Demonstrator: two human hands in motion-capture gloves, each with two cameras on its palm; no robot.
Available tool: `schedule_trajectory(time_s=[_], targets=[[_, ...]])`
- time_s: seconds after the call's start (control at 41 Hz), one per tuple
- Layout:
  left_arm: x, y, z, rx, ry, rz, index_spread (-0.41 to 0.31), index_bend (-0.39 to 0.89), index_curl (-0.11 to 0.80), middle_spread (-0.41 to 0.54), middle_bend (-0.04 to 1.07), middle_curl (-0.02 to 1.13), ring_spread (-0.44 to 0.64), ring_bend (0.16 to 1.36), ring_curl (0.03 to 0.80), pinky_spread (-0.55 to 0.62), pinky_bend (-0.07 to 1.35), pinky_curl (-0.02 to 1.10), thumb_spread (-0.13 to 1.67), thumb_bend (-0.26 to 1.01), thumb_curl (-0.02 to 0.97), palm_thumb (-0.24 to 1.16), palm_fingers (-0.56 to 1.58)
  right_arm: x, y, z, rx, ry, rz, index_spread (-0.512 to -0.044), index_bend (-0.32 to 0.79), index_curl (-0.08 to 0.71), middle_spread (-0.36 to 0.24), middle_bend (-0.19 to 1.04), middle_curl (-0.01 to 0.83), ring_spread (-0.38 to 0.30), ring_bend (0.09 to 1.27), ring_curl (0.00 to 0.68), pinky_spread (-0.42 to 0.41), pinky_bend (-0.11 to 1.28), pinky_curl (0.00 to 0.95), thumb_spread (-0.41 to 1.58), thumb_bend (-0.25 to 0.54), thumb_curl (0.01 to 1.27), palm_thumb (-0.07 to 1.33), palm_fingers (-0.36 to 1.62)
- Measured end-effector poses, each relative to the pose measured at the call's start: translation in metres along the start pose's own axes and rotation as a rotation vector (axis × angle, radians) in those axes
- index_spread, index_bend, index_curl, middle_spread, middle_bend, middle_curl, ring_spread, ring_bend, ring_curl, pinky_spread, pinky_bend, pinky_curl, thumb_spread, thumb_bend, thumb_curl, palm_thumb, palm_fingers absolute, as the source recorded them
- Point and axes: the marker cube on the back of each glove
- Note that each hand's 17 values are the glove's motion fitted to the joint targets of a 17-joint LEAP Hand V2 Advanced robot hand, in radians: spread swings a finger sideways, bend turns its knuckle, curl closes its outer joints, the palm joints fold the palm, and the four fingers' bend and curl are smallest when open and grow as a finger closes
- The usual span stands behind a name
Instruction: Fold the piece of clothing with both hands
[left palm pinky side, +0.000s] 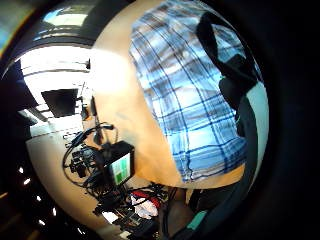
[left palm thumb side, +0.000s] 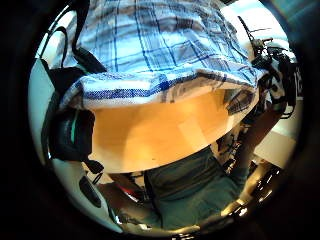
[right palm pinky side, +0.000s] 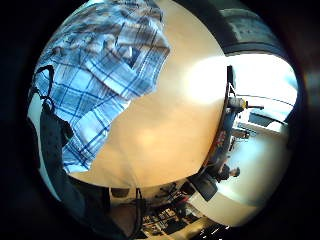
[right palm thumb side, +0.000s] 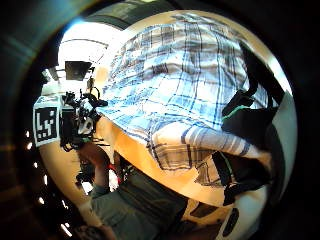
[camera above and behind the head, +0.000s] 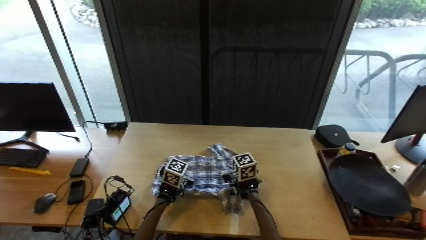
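Observation:
A blue and white plaid shirt lies bunched on the wooden table, near its front edge. My left hand is at the shirt's near left edge and my right hand at its near right edge. In the left thumb side view the shirt's hem hangs raised above the table, and my gloved fingers pinch it at one end. In the right thumb side view my gloved fingers grip the cloth by a striped cuff. The rest of the shirt spreads over the tabletop.
A small screen device with cables sits at the table's front left corner. A black case and a dark tray holding a large black dish stand at the right. A side desk at the left carries a monitor, mouse and phone.

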Motion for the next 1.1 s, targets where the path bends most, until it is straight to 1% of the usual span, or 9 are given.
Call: schedule_trajectory(time_s=[0.195, 0.341, 0.463, 0.536, 0.633, 0.804, 0.901, 0.999, 1.096], targets=[[-0.015, -0.003, -0.049, 0.076, -0.031, -0.04, -0.308, 0.16, 0.407, -0.352, 0.5, 0.52, -0.37, 0.67, 0.422, -0.15, 0.15, 0.31, 1.22, -0.01, 0.347, 0.75, 1.19, -0.002, -0.019, -0.057, 0.039, 0.152, 0.1, -0.324, 0.14, 0.349, -0.262, 0.41, 0.454, -0.282, 0.72, 0.433, -0.364, 0.53, 0.365, 1.05, 0.003, 0.36, 0.95, 1.36], [-0.038, -0.051, -0.069, 0.092, -0.021, -0.107, -0.307, 0.17, 0.412, -0.353, 0.53, 0.53, -0.37, 0.69, 0.43, -0.14, 0.15, 0.31, 1.23, -0.01, 0.344, 0.75, 1.19, 0.006, -0.074, -0.091, 0.079, 0.172, 0.2, -0.323, 0.14, 0.348, -0.254, 0.44, 0.468, -0.268, 0.76, 0.446, -0.373, 0.54, 0.368, 1.07, -0.015, 0.35, 0.94, 1.37], [-0.059, -0.098, -0.086, 0.218, -0.045, -0.196, -0.307, 0.18, 0.419, -0.353, 0.55, 0.53, -0.37, 0.69, 0.433, -0.13, 0.13, 0.3, 1.23, -0.01, 0.342, 0.75, 1.18, 0.003, -0.098, -0.109, 0.066, 0.201, 0.317, -0.323, 0.15, 0.354, -0.25, 0.47, 0.48, -0.255, 0.76, 0.454, -0.366, 0.54, 0.371, 1.08, -0.016, 0.35, 0.93, 1.35], [-0.057, -0.115, -0.076, 0.178, -0.006, -0.202, -0.309, 0.19, 0.428, -0.354, 0.56, 0.53, -0.37, 0.68, 0.432, -0.11, 0.12, 0.29, 1.24, -0.01, 0.34, 0.74, 1.16, 0.005, -0.117, -0.101, 0.046, 0.214, 0.346, -0.325, 0.16, 0.358, -0.249, 0.48, 0.484, -0.254, 0.76, 0.457, -0.359, 0.53, 0.371, 1.09, -0.013, 0.35, 0.94, 1.34], [-0.057, -0.151, -0.057, 0.294, -0.037, -0.229, -0.311, 0.21, 0.442, -0.35, 0.58, 0.53, -0.35, 0.64, 0.427, -0.09, 0.11, 0.27, 1.25, -0.01, 0.339, 0.75, 1.13, 0.016, -0.136, -0.079, 0.006, 0.276, 0.427, -0.327, 0.17, 0.366, -0.246, 0.5, 0.488, -0.246, 0.74, 0.458, -0.343, 0.52, 0.371, 1.09, -0.014, 0.35, 0.94, 1.32], [-0.043, -0.139, -0.016, 0.157, -0.029, -0.275, -0.313, 0.23, 0.464, -0.34, 0.58, 0.54, -0.34, 0.58, 0.415, -0.06, 0.11, 0.25, 1.26, -0.01, 0.334, 0.75, 1.1, 0.023, -0.158, -0.038, 0.052, 0.344, 0.443, -0.328, 0.16, 0.375, -0.244, 0.51, 0.491, -0.245, 0.73, 0.46, -0.337, 0.51, 0.371, 1.09, -0.019, 0.35, 0.94, 1.32], [-0.045, -0.144, -0.007, 0.22, -0.058, -0.293, -0.311, 0.23, 0.473, -0.339, 0.58, 0.54, -0.33, 0.56, 0.414, -0.05, 0.11, 0.24, 1.27, -0.01, 0.332, 0.75, 1.1, 0.034, -0.17, -0.029, 0.177, 0.455, 0.481, -0.33, 0.17, 0.38, -0.244, 0.51, 0.49, -0.245, 0.72, 0.46, -0.328, 0.51, 0.371, 1.09, -0.017, 0.35, 0.94, 1.31], [-0.044, -0.151, -0.002, 0.262, -0.05, -0.286, -0.313, 0.24, 0.482, -0.337, 0.58, 0.54, -0.33, 0.55, 0.413, -0.04, 0.11, 0.22, 1.27, -0.01, 0.331, 0.75, 1.1, 0.037, -0.161, -0.023, 0.15, 0.507, 0.523, -0.335, 0.17, 0.385, -0.246, 0.49, 0.487, -0.248, 0.71, 0.46, -0.326, 0.51, 0.372, 1.09, -0.017, 0.35, 0.94, 1.31], [-0.04, -0.144, 0.003, 0.2, -0.003, -0.281, -0.315, 0.24, 0.489, -0.337, 0.57, 0.54, -0.33, 0.54, 0.415, -0.04, 0.11, 0.21, 1.27, -0.01, 0.329, 0.75, 1.11, 0.036, -0.164, -0.024, 0.179, 0.487, 0.509, -0.337, 0.17, 0.389, -0.251, 0.48, 0.483, -0.251, 0.7, 0.459, -0.325, 0.52, 0.375, 1.09, -0.015, 0.35, 0.94, 1.3]])
